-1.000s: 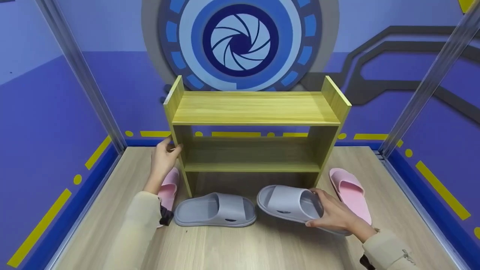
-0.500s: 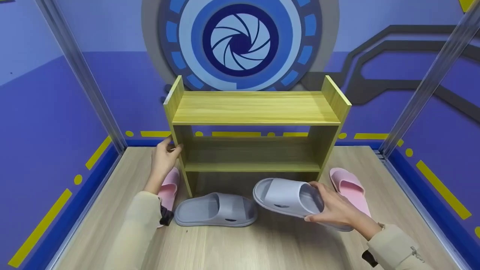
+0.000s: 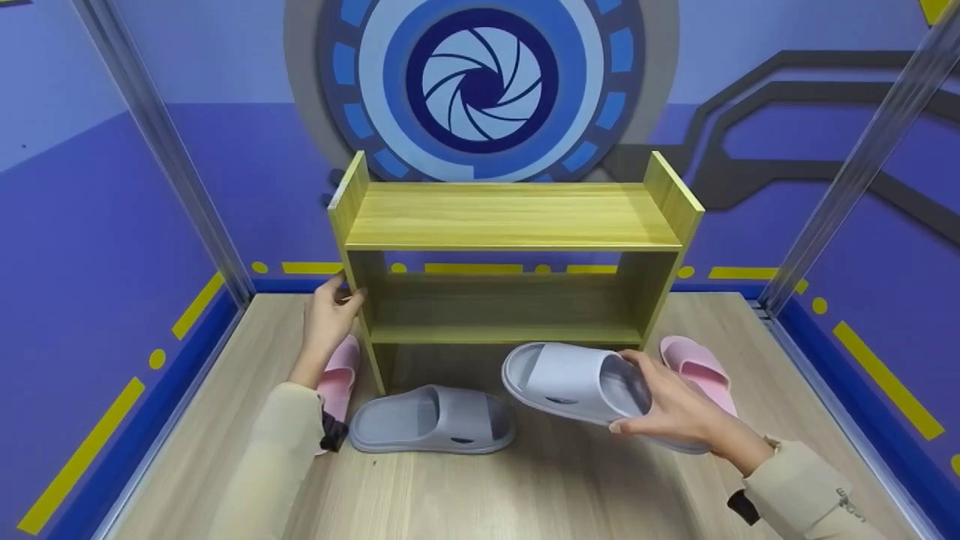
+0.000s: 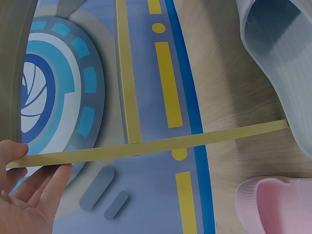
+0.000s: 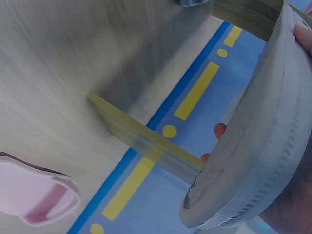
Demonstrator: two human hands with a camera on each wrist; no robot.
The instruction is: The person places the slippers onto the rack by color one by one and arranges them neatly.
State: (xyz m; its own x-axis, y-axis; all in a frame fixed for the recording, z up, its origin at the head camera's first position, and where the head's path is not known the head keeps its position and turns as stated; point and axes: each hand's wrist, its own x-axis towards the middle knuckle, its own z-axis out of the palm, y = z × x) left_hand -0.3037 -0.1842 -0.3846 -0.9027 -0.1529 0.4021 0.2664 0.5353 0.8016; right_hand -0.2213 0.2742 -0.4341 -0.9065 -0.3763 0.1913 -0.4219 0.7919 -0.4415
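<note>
The left hand [image 3: 330, 315] is gripping the shelf [image 3: 514, 217]; in front of it, the right hand [image 3: 671, 409] is holding a grey slipper [image 3: 574, 379], whose unsupported toe could be tipping it loose.

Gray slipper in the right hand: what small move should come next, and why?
Probably raise the gray slipper toward the middle shelf of the rack: the right hand holds it off the floor, just below that shelf's edge in the head view, while the left hand grips the rack's side.
</note>
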